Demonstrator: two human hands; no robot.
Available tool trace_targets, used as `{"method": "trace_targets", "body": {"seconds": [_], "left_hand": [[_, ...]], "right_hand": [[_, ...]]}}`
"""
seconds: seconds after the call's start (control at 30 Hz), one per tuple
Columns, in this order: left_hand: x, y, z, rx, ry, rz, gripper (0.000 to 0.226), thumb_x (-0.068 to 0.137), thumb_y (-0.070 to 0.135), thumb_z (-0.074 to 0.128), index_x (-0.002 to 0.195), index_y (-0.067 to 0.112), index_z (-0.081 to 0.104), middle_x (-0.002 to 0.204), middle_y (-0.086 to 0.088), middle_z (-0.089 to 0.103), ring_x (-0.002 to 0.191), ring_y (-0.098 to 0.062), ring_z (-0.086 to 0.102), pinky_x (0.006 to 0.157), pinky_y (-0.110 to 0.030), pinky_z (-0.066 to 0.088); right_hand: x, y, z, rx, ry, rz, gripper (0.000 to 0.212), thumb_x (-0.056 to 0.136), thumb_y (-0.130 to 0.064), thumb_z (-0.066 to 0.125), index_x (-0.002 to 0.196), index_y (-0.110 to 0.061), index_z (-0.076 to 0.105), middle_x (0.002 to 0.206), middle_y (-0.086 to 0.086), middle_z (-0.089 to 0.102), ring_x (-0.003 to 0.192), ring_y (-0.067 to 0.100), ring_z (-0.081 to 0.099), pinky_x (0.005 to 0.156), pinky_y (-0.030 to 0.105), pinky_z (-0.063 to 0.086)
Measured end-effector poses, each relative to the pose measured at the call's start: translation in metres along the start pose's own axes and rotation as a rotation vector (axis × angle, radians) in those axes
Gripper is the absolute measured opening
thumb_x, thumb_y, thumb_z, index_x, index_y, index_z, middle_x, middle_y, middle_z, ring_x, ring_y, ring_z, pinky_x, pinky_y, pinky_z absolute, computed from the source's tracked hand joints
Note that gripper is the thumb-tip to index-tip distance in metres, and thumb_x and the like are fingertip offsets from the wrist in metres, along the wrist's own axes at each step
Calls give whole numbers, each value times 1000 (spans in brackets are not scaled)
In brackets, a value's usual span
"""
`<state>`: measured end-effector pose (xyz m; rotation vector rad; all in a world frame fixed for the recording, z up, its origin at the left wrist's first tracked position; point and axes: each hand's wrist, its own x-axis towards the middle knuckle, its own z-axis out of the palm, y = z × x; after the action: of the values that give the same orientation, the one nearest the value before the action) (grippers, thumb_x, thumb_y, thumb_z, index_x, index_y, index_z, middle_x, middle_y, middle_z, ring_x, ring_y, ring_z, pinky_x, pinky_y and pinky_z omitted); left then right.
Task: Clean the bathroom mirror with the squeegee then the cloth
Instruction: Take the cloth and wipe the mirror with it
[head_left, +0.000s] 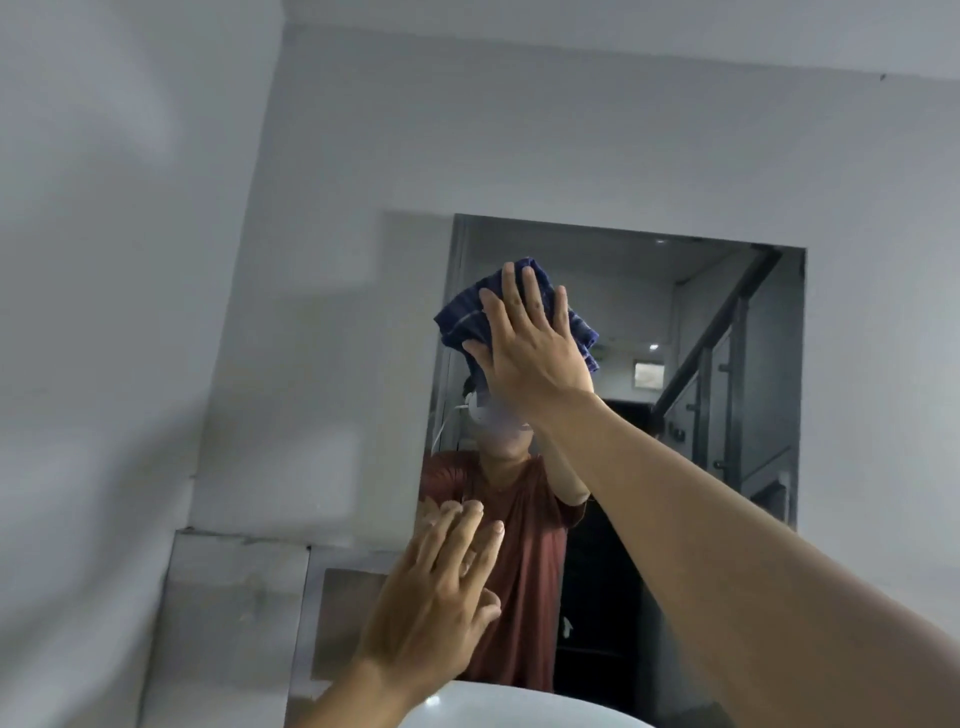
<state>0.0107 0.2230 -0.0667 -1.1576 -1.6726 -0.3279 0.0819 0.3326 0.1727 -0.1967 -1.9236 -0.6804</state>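
Grey-painted bathroom walls frame a rectangular wall mirror (649, 415), in which a stair rail and a dark doorway are reflected. At the glass, the right hand (524, 343) presses a dark blue checked cloth (470, 312) flat against the upper left part of the mirror, palm forward and fingers (530, 291) extended and slightly spread, so the fabric is pinned by pressure rather than gripped; the cloth bunches out beyond the fingertips above and past the thumb side, with a corner hanging just below the heel of the palm. Spreading the hand this way likely puts as much cloth on the glass as possible with each pass. Lower down, the left hand (441, 597) is open and holds nothing, its fingertips (467, 514) resting at or just off the mirror's lower left edge, apparently as a brace while the other arm reaches up. A white basin rim (467, 712) curves beneath the wrists. No squeegee is visible, which suggests the task has reached its wiping stage, with the glass to the right of the cloth and below it seemingly yet to be covered.
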Motion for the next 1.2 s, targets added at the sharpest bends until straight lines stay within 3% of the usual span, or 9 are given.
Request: {"method": "trace_targets", "body": {"seconds": [0.2, 0.43, 0.6, 0.67, 0.83, 0.93, 1.2], "left_hand": [[-29, 6, 17, 70, -25, 64, 82, 81, 51, 65, 150, 10, 46, 158, -20, 40, 147, -38, 37, 111, -48, 32], [-32, 14, 10, 64, -34, 32, 74, 87, 44, 68, 149, 10, 47, 156, -18, 44, 146, -35, 39, 116, -48, 42], [-33, 12, 16, 64, -28, 31, 73, 89, 43, 66, 151, 11, 45, 158, -18, 41, 149, -33, 31, 120, -47, 26], [-34, 11, 17, 63, -14, 36, 68, 93, 42, 55, 151, 11, 44, 158, -18, 40, 149, -34, 29, 123, -46, 29], [-34, 10, 18, 48, -3, 39, 65, 94, 43, 46, 151, 11, 44, 159, -17, 36, 149, -34, 30, 122, -46, 30], [-34, 9, 18, 5, 0, 20, 66, 92, 43, 45, 151, 12, 46, 160, -16, 36, 149, -33, 32, 117, -44, 39], [-27, 11, 8, -64, 25, 9, 60, 91, 38, 48, 146, 13, 52, 151, -13, 48, 141, -31, 44, 110, -41, 43]], "right_hand": [[-11, -16, 10, -58, -24, -213, 65, 104, -51, 18, 154, -13, 32, 166, 13, 18, 155, 31, 8, 123, 57, 7], [-52, -29, 25, -38, -75, -367, 63, 104, -49, 19, 154, -12, 32, 166, 11, 20, 155, 28, 11, 124, 55, 7], [-82, -20, 30, -67, -78, -412, 63, 104, -47, 18, 153, -12, 35, 164, 11, 24, 154, 28, 16, 124, 54, 10], [-90, -12, 30, -85, -87, -424, 62, 104, -47, 20, 154, -13, 34, 164, 11, 24, 154, 28, 15, 124, 53, 9], [-97, 11, 23, -48, -93, -356, 60, 105, -47, 29, 155, -13, 33, 165, 10, 22, 154, 26, 11, 125, 53, 10], [-101, 29, 19, -43, -72, -271, 61, 105, -48, 26, 154, -12, 32, 166, 10, 20, 155, 26, 10, 124, 53, 11], [-111, 77, 8, 16, -18, 8, 64, 105, -50, 31, 153, -6, 32, 167, 12, 15, 155, 25, 6, 124, 54, 10]]}}
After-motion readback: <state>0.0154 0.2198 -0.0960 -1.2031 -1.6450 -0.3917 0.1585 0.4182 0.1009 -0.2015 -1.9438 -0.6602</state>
